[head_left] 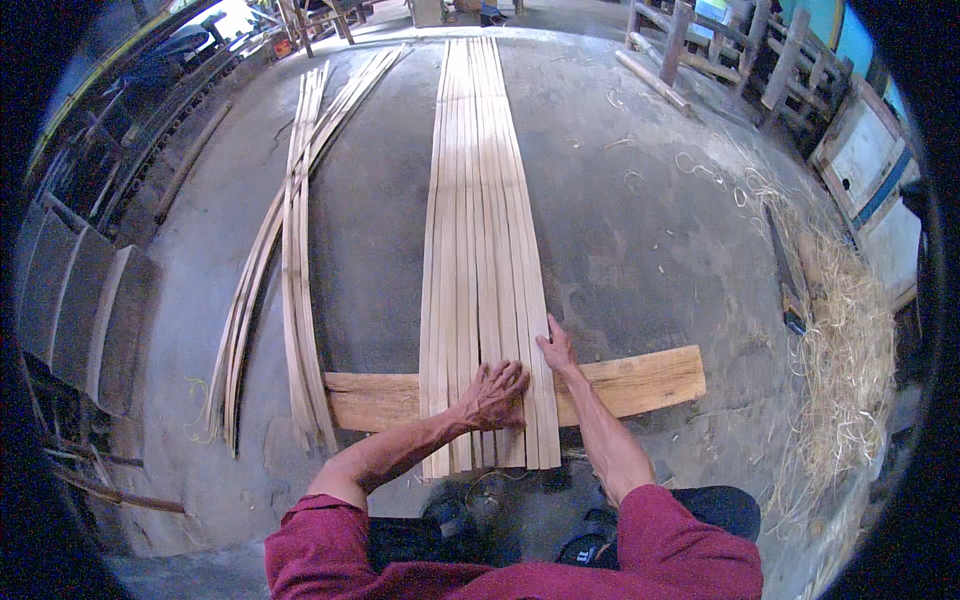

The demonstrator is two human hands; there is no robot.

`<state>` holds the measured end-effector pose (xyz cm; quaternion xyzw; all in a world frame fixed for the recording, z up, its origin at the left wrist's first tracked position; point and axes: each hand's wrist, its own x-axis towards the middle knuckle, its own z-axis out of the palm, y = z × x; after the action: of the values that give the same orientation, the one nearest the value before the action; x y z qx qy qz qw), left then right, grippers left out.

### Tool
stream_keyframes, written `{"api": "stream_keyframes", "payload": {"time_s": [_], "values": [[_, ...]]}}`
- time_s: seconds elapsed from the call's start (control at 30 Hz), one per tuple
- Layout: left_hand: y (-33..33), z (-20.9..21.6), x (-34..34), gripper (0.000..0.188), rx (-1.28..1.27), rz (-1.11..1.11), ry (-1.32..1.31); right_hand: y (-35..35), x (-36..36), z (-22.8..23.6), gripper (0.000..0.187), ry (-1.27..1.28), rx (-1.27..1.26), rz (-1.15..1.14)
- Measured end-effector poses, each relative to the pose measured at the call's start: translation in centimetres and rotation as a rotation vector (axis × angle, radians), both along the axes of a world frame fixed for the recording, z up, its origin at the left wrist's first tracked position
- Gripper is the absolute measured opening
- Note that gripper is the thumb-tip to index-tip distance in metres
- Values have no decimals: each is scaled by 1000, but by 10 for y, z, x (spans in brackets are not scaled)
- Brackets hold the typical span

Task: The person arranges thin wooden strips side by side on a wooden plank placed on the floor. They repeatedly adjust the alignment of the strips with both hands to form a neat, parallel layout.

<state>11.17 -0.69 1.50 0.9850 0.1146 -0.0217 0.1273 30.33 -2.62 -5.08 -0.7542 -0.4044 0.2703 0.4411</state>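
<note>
Our left hand [497,393] and right hand [556,349] press flat, unclenched, on the bamboo strips [480,230], which run lengthwise away across the plank [640,380].

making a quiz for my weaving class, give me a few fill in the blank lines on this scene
1. Both hands, left hand and right hand, press on the row of long flat pale bamboo strips laid side by side on the ____ floor.
2. The strips cross over a flat wooden ____.
3. A looser bundle of curved strips lies to the person's ____.

Missing words: concrete; plank; left
</note>
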Motion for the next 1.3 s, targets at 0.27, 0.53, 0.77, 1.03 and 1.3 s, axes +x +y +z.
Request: {"api": "stream_keyframes", "payload": {"time_s": [0.27,0.53,0.77,1.03,1.3], "values": [[-1,-5,2,85,-63,27,-12,-5,-4,35,39,-146,1,-182],[-2,1,8,90,-81,45,75,10,-7,49,38,-228,73,-177],[-4,-3,6,92,-51,35,65,13,-9,43,28,16,197,-275],[-4,-10,3,90,-42,-7,-3,-3,10,16,33,-210,149,-163],[-3,2,1,88,-130,10,86,-12,4,8,41,-83,98,-134]]}}
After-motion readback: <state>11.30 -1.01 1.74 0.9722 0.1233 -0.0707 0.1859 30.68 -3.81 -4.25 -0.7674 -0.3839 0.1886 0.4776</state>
